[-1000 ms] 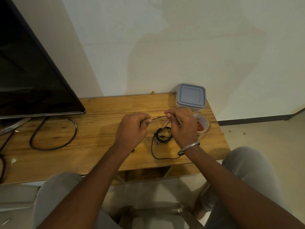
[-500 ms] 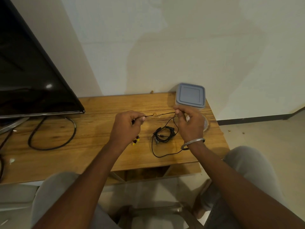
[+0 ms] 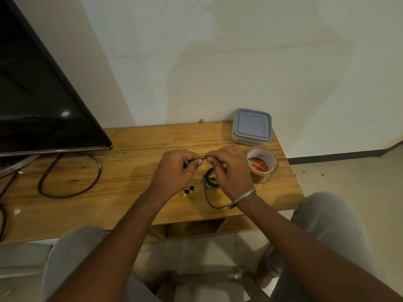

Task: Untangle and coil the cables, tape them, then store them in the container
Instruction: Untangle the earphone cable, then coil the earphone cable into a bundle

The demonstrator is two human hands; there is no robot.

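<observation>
— Far along?
— Hardly. Pinching a short stretch of the thin black cable (image 3: 209, 180) with the left hand (image 3: 174, 171) and the right hand (image 3: 231, 171), fingertips nearly meeting, just in front of the container (image 3: 251, 127). Leaving the rest bunched on the table (image 3: 130, 149) below.
— Coiled? Taped?
— Neither, apparently. Not touching the tape roll (image 3: 261, 171) beside the container, scissors (image 3: 259, 165) inside. Nothing stored; lid on.

The single head-worn wide-angle camera looks forward and down, close over the wooden table (image 3: 130, 192) set against a wall (image 3: 239, 62).
</observation>
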